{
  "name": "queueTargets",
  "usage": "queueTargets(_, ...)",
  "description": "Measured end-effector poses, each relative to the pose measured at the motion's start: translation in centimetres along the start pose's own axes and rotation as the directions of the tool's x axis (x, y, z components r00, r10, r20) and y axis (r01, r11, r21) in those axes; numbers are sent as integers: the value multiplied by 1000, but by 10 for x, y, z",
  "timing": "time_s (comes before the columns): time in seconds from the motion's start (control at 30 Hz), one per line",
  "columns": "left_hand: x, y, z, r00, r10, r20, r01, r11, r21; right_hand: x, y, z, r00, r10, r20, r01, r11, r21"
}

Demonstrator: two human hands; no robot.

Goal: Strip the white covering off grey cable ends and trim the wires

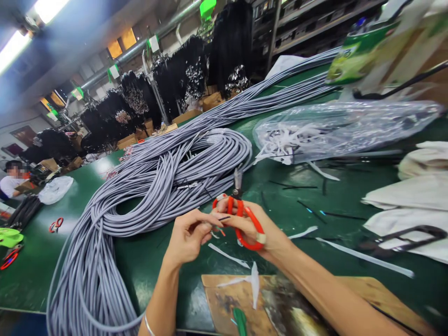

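My right hand point(255, 231) is closed around red-handled scissors point(241, 212), their short blades pointing up and away from me. My left hand point(191, 233) pinches a thin black strip point(224, 218) between thumb and forefinger, its tip touching the right hand's fingers by the scissor handles. Both hands hover over the green table point(150, 261), just in front of a big coil of grey cable point(168, 182).
More grey cable runs back along the table. A clear plastic bag point(343, 128) of white scraps lies to the right, white cloth point(413, 205) beyond it. A worn wooden board point(245, 303) with white strips sits near me. Another person point(12, 179) sits far left. Spare red scissors point(56, 225) lie left.
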State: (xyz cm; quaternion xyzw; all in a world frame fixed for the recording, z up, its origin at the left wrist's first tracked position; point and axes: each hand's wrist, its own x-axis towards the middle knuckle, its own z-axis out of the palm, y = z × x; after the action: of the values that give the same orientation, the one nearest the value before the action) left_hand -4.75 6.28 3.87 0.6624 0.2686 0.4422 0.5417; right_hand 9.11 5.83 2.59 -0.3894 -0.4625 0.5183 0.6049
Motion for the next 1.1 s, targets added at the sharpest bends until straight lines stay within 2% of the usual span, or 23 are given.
queueTargets(0.07,-1,-1,-2,998,59,-30,-58,998,8,-1,5,3,999,-32,-3,32,997,-73)
queueTargets(0.13,-2,-3,-4,987,137,-87,-133,990,49,-3,9,5,993,-113,-12,108,967,-229)
queueTargets(0.2,-3,-5,-7,964,226,-143,-206,968,140,-6,11,3,977,-214,6,197,889,-413)
queueTargets(0.3,-4,-6,-10,912,356,-204,-287,908,304,-9,10,0,920,-390,45,335,720,-607)
queueTargets(0.37,-4,-4,-10,877,432,-211,-327,858,397,-9,8,0,876,-476,83,406,630,-662)
queueTargets(0.47,-5,-1,-9,848,498,-180,-364,795,486,-8,8,1,844,-513,158,471,566,-676)
queueTargets(0.73,-4,3,-9,863,497,-86,-382,756,532,-8,17,-4,845,-467,262,472,420,-775)
queueTargets(0.9,-6,-3,-12,927,354,-126,-281,876,392,-9,17,-5,849,-445,285,461,362,-810)
queueTargets(1.1,-4,-7,-14,959,242,-150,-204,951,232,-10,19,-8,845,-449,291,441,277,-854)
